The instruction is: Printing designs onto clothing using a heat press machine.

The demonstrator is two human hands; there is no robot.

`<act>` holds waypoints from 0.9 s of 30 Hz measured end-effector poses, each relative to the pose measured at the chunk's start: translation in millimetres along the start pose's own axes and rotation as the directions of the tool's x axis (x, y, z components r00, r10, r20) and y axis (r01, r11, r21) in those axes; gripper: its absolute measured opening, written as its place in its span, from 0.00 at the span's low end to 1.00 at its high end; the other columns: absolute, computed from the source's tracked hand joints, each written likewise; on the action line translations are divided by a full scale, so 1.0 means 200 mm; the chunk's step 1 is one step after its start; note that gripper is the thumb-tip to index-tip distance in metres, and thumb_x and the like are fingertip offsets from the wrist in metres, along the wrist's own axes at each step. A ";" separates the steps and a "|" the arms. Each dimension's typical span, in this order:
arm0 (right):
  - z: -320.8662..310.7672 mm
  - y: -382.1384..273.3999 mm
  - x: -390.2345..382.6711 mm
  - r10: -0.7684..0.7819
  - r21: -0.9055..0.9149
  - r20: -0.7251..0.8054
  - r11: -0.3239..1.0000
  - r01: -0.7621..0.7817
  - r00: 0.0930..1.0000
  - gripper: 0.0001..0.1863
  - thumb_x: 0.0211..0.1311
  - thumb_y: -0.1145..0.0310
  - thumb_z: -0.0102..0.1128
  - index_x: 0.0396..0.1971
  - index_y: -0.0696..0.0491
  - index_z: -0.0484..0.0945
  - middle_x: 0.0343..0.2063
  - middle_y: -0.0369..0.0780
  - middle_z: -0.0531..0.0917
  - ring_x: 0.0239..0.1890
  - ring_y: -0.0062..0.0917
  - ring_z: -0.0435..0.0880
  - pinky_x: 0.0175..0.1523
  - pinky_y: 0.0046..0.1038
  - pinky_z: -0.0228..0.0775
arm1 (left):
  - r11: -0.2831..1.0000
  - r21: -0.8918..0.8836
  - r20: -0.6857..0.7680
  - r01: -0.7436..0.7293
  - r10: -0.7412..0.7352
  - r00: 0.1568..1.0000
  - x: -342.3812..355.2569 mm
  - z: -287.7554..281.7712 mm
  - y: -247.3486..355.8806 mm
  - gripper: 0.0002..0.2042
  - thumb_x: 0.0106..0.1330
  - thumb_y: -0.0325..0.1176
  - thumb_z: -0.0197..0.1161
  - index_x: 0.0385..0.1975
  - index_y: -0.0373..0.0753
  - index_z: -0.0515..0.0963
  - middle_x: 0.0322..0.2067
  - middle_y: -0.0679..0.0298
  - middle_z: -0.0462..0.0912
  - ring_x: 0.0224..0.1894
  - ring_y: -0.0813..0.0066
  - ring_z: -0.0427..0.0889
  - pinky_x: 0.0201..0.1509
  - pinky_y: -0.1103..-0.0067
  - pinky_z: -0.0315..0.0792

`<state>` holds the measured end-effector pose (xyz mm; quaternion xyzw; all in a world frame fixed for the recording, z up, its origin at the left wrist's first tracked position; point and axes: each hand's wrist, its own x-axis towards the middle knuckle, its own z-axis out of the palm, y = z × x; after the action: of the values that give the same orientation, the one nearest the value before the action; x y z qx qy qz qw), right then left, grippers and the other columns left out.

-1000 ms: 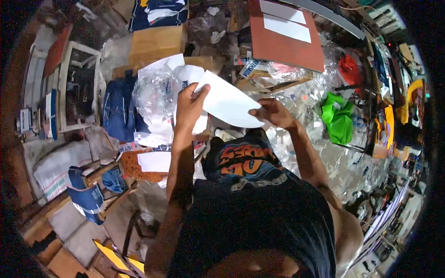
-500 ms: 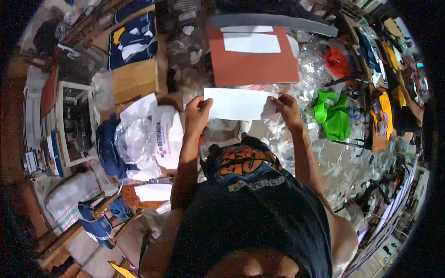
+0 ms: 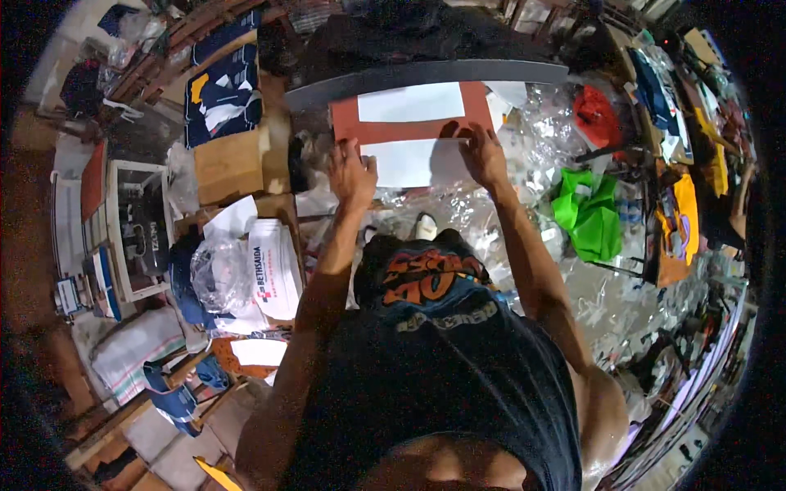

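Between my hands a white rectangular sheet [image 3: 405,162] lies over the near part of a reddish-brown board [image 3: 417,131]. My left hand [image 3: 354,176] is closed at its left end, thumb toward the sheet. The right end is pinched by my right hand [image 3: 485,157], whose shadow falls across the sheet. Farther back on the same board rests a second white sheet [image 3: 412,103]. A long dark grey bar [image 3: 434,75] crosses just behind that second sheet.
Clear plastic wrap litters the floor [image 3: 532,221] to the right, with a green bag [image 3: 585,214] and red plastic [image 3: 596,114] on it. At left are folded navy garments [image 3: 223,94], cardboard [image 3: 228,164], stacked white printed bags [image 3: 277,266] and a white-framed cabinet [image 3: 141,225].
Both hands have reached forward and brought the white sheet down onto the board. My view has shifted slightly, so the board and bar appear farther left and lower.
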<state>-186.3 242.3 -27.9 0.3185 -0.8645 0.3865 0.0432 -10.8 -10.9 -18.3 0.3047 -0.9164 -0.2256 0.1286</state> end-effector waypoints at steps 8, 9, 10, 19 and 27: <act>0.05 -0.15 -0.27 -0.035 -0.313 0.284 0.941 0.128 0.958 0.33 0.75 0.50 0.50 0.74 0.48 0.62 0.75 0.44 0.61 0.77 0.45 0.57 0.76 0.65 0.37 | 0.938 0.073 0.167 -0.338 0.323 0.932 -0.23 0.14 0.11 0.38 0.73 0.51 0.57 0.75 0.31 0.56 0.77 0.45 0.49 0.80 0.45 0.45 0.80 0.53 0.43; 0.05 -0.15 -0.27 -0.034 -0.355 0.297 0.924 0.144 0.954 0.33 0.76 0.49 0.47 0.74 0.49 0.62 0.76 0.43 0.58 0.78 0.44 0.55 0.76 0.65 0.36 | 0.933 0.107 0.180 -0.343 0.321 0.930 -0.23 0.13 0.12 0.38 0.73 0.52 0.55 0.74 0.28 0.56 0.77 0.44 0.48 0.80 0.46 0.46 0.81 0.54 0.43; 0.06 -0.15 -0.26 -0.033 -0.396 0.308 0.904 0.160 0.951 0.33 0.77 0.48 0.44 0.75 0.49 0.61 0.78 0.42 0.56 0.79 0.43 0.54 0.76 0.65 0.35 | 0.923 0.125 0.142 -0.363 0.345 0.928 -0.22 0.14 0.10 0.38 0.74 0.52 0.54 0.73 0.27 0.58 0.77 0.43 0.49 0.79 0.45 0.47 0.81 0.55 0.43; 0.03 -0.18 -0.17 0.099 -0.365 0.420 0.928 0.069 0.902 0.32 0.76 0.49 0.44 0.75 0.44 0.60 0.79 0.39 0.51 0.81 0.37 0.47 0.75 0.71 0.26 | 0.942 -0.124 0.011 -0.311 0.314 0.949 -0.13 0.21 0.08 0.34 0.71 0.48 0.60 0.71 0.33 0.63 0.74 0.41 0.55 0.76 0.38 0.52 0.78 0.52 0.51; 0.05 -0.11 -0.01 0.077 -0.262 0.344 0.965 0.017 0.936 0.34 0.72 0.50 0.54 0.74 0.46 0.61 0.77 0.45 0.57 0.79 0.43 0.53 0.74 0.69 0.36 | 0.949 -0.108 -0.014 -0.296 0.297 0.955 0.09 0.24 0.13 0.38 0.68 0.48 0.66 0.73 0.34 0.61 0.75 0.43 0.53 0.76 0.42 0.54 0.77 0.58 0.56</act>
<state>-170.1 225.2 -20.6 0.3606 -0.9062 0.2071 -0.0761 -54.9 12.6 -45.9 0.1559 -0.9381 -0.2538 0.1766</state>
